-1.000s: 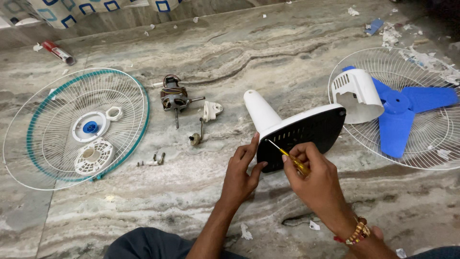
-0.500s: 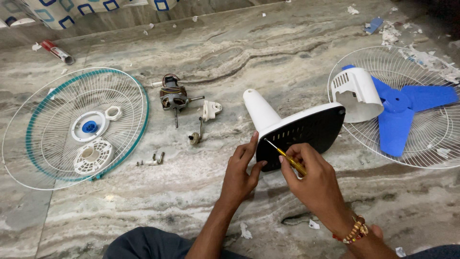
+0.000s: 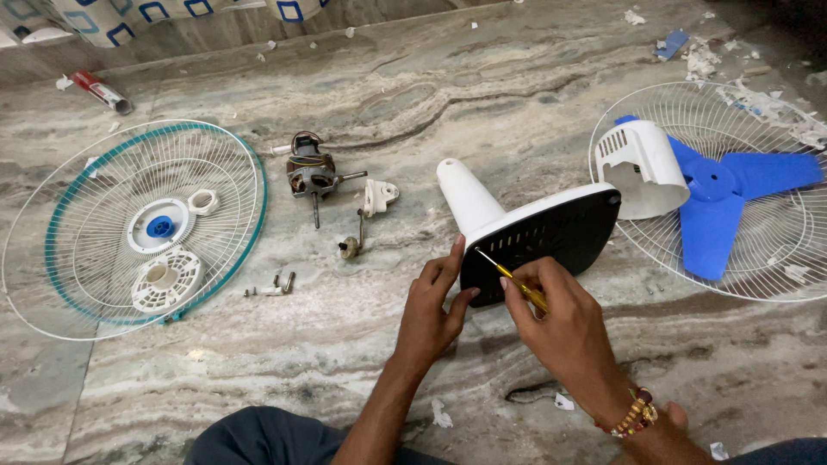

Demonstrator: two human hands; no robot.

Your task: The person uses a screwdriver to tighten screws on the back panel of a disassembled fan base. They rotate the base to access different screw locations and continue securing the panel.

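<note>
Fan base [image 3: 543, 232] lay tipped on its side on the marble floor [image 3: 482, 103], black underside facing the person. Right hand [image 3: 564, 323] was clenched around a yellow screwdriver [image 3: 510, 277], its tip set against the underside. Left hand [image 3: 435, 301] had fingers loosely extended, fingertips touching the base edge. Motor [image 3: 308, 172] and teal-rimmed grille [image 3: 129, 228] lay to the left; blue blade [image 3: 719, 185] rested on a second grille [image 3: 775, 250] at right.

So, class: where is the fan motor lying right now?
In the head view, the fan motor lies on the marble floor, left of centre, between the teal-rimmed grille and the white fan base.
</note>
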